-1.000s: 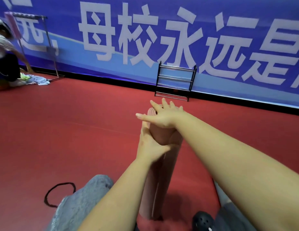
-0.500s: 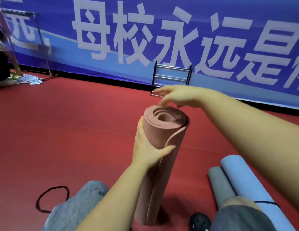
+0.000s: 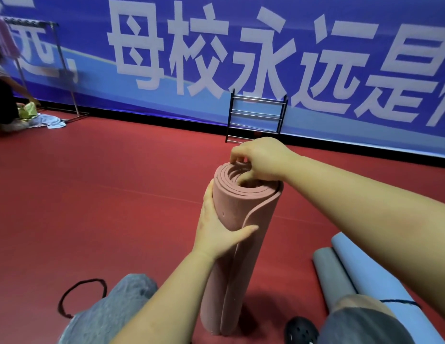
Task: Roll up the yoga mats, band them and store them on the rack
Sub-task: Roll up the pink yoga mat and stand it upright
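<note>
Fingers now hooked into the roll's core

Pink yoga mat (image 3: 241, 244) stands on end on the red floor (image 3: 117, 207) at the middle of the view, its loose outer flap running down the side facing the camera. The left hand (image 3: 216, 232) wraps round the roll's upper part from 9 o'clock, thumb laid across the flap edge. The right hand (image 3: 258, 160) sits at the roll's top, at 12 o'clock of the left hand; its fingers (image 3: 237, 160) are curled over the spiral layers and the thumb dips into the hollow centre, pinching the inner turns. Half a second ago this hand hovered flat and open above the top, clear of it; a second ago it lay pressed flat on the end. The left hand's grip is unchanged.

At 4 o'clock lie a rolled grey mat (image 3: 333, 279) and a rolled blue mat (image 3: 375, 276), side by side and touching, the blue one ringed by a dark band (image 3: 400, 302). Another black band (image 3: 77, 297) lies loose on the floor at 8 o'clock. The black rack (image 3: 257, 117) stands against the blue banner (image 3: 166, 33) at 12 o'clock, well apart from the pink mat. Another person (image 3: 2, 95) crouches at 10 o'clock.
</note>
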`<act>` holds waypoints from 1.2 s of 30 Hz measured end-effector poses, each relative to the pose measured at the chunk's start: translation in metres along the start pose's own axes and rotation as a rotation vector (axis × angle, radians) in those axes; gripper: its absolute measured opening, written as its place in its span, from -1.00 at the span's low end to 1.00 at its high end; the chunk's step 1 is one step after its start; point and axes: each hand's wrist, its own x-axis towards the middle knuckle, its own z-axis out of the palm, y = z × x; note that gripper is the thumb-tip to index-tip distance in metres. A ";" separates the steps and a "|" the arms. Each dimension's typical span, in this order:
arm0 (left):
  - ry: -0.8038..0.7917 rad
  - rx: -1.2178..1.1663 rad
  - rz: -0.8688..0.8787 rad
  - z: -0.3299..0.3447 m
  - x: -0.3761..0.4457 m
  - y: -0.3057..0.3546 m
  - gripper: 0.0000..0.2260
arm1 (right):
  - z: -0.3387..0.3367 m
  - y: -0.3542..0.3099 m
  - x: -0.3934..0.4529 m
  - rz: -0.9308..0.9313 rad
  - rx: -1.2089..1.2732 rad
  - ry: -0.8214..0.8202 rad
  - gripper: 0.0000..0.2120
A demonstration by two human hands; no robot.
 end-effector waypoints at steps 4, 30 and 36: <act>-0.009 0.017 0.022 0.000 -0.002 0.002 0.13 | -0.006 0.003 -0.005 0.114 0.214 -0.014 -0.60; 0.150 -0.014 -0.012 0.011 0.006 0.007 0.12 | 0.050 -0.037 -0.076 0.493 0.557 0.629 -0.50; 0.136 -0.037 -0.069 0.002 0.024 0.004 0.03 | 0.066 -0.057 -0.079 0.516 0.695 0.448 -0.23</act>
